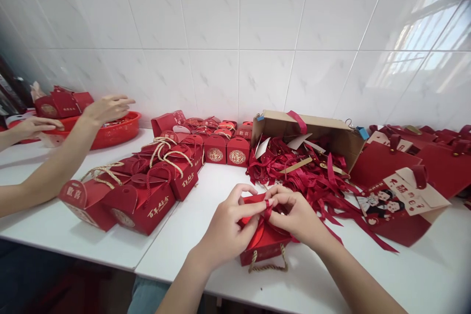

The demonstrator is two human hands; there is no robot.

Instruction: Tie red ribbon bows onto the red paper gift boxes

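Note:
A small red gift box [263,251] with a twisted gold cord handle [268,268] stands on the white table in front of me. Over its top, my left hand [231,223] and my right hand [294,213] meet, both pinching a red ribbon [268,212]. The fingers of both hands are closed and cover part of the box's lid. Just behind my right hand, a heap of dark red ribbons [301,171] with tags spills from a cardboard box [312,122] lying on its side.
Finished-looking red boxes with cord handles [143,206] stand to the left, more [226,149] by the wall. Red bags [393,211] stand at right. At far left, another person's arms [79,132] reach over a red plastic basin [110,140]. A tiled wall [265,19] closes the back.

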